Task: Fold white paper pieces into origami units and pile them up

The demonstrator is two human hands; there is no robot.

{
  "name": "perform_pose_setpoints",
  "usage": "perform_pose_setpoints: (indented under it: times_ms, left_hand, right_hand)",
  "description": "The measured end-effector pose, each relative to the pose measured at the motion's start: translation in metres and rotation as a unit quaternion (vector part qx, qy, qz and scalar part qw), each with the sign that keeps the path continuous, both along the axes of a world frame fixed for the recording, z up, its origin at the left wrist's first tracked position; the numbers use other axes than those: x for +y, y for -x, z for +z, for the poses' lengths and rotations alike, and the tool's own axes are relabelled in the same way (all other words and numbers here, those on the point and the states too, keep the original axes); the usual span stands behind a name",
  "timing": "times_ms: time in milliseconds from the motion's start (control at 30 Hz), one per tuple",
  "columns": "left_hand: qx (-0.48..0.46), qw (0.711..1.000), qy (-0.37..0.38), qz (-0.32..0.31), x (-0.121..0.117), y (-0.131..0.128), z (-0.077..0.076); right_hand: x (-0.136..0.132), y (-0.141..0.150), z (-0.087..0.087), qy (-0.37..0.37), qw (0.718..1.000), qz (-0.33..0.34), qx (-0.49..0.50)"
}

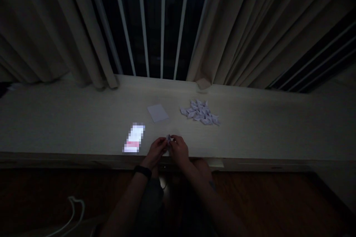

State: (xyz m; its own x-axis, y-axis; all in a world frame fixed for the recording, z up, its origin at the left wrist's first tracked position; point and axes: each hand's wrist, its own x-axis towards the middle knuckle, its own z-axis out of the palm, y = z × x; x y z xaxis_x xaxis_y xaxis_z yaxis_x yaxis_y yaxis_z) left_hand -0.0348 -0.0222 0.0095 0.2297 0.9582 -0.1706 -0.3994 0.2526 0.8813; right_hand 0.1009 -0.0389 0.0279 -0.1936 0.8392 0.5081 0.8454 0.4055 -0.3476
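L hand [156, 151] & R hand [179, 149] are pinching a small folded paper piece [168, 139] btwn fingertips, fingers curled in, almost no gap; fingers are partly hiding it, so can't tell exact shape. Piece is sitting btwn the two hands, nr front edge of the tabletop [258, 126]; can't tell if it's touching the surface. Folded-paper pile [199, 112] is lying beyond & to R of the hands, pcs overlapping, pointy tips showing. Flat paper square [157, 113] is lying beyond & slightly L, apart from the pile; single sheet or stack, can't tell. Lit phone-like screen [134, 139] is lying L of the L hand, nr front edge, pixelated, so content's unreadable. Dark wristband [142, 171] is wrapping the L wrist. Behind, beige curtains [236, 26] are hanging either side of a barred window [162, 26].
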Motion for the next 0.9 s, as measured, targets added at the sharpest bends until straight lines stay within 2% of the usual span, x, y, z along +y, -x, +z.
perform_pose_setpoints:
  times_ms: [367,467,600,700,900]
  left_hand:
    - [0.092,0.995,-0.001,0.028,0.005,-0.007,-0.001]
    - [0.098,0.995,0.01,0.031,0.005,-0.006,0.0]
    - [0.067,0.997,0.03,0.037,0.004,-0.005,0.002]
    - [0.048,0.998,0.024,0.035,0.003,-0.004,0.004]
    - [0.056,0.997,0.027,0.034,0.001,-0.005,0.008]
  right_hand:
    - [0.012,-0.018,0.022,0.076,0.991,0.039,-0.102]
    - [0.016,-0.019,0.026,0.147,0.985,0.053,-0.079]
    - [0.019,-0.019,0.03,0.233,0.969,0.081,0.007]
    - [0.019,-0.017,0.033,0.249,0.965,0.072,0.026]
    - [0.018,-0.01,0.039,0.253,0.965,0.008,-0.07]
